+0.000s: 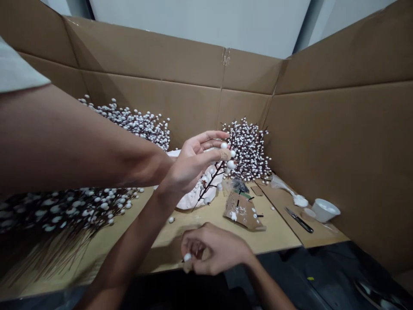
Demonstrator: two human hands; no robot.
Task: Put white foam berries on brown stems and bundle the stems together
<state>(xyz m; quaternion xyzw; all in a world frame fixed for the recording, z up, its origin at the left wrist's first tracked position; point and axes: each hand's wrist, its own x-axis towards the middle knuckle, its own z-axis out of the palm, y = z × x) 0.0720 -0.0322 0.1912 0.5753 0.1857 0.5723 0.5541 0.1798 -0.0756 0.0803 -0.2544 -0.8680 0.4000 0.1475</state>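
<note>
My left hand point(190, 165) is raised over the middle of the table. Its fingertips pinch the top of a thin dark sprig point(209, 183) that carries a few white balls. My right hand point(214, 249) hovers lower, by the table's front edge, fingers curled and pinching one small white ball point(187, 257). A broad bare forearm point(80, 142) with a grey sleeve stretches in from the left and ends behind my left hand; I cannot tell whose it is. A white lump point(189, 200) lies under the sprig.
Bundles of white-ball branches lie at the left point(64, 211), at the back point(135, 122) and at the back right point(248, 150). A smeared cardboard scrap point(241, 211), a knife point(300, 220) and a white bowl point(325, 209) sit to the right. Cardboard walls point(338, 142) enclose the table.
</note>
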